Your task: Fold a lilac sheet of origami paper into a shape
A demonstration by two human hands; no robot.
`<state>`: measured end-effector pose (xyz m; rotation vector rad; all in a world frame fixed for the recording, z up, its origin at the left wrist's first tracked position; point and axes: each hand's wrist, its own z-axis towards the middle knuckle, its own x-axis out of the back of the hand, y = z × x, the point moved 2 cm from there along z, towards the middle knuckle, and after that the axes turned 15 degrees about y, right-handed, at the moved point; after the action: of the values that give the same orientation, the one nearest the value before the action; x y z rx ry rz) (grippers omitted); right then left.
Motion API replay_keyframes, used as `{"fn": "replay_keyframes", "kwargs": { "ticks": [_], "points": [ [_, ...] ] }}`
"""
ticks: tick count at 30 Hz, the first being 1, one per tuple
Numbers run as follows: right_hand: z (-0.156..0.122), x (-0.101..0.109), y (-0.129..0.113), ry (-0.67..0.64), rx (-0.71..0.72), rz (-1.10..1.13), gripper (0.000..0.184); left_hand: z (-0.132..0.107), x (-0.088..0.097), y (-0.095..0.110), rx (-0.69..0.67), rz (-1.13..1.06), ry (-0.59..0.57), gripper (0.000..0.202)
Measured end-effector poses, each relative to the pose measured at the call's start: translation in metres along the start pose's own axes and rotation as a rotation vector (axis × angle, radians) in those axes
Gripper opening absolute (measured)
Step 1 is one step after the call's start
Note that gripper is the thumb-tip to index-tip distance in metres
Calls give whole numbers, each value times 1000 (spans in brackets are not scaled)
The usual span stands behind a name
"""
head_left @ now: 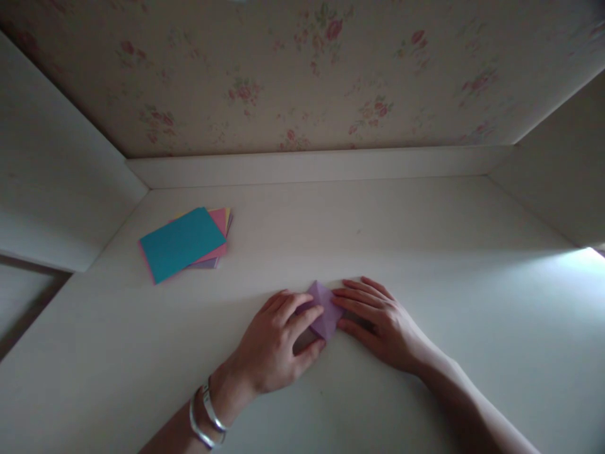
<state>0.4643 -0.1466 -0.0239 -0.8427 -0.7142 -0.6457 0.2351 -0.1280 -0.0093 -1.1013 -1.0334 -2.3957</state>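
Observation:
A small folded piece of purple paper lies on the white tabletop between my two hands, one corner pointing away from me. My left hand rests over its left side, with fingertips on the paper and the thumb near its closest corner. From the other side, my right hand touches the paper's right edge with its index finger and thumb tips. The fingers of both hands are stretched out and apart. Parts of the paper's left side are hidden under my left fingers.
A stack of coloured paper with a blue sheet on top lies at the back left. Pink, yellow and purple sheets stick out beneath it. White panels border the tabletop on both sides, and floral wallpaper covers the wall behind.

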Motion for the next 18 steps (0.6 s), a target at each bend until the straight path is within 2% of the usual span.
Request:
{"fn": "replay_keyframes", "kwargs": {
  "ticks": [6,13,15,18],
  "points": [
    [-1,-1,1,55,-13,20,30,-3,-2,-3,60,-35,68,35],
    [-6,-2,4,111,-70,90,43,-4,-7,-9,118,-94,199,28],
    [-7,-2,2,122,-106,104,48,-3,-6,-10,187,-134,230,24],
    [-6,-4,-2,108,-138,115,53,-1,-2,-11,369,-151,233,22]
  ]
}}
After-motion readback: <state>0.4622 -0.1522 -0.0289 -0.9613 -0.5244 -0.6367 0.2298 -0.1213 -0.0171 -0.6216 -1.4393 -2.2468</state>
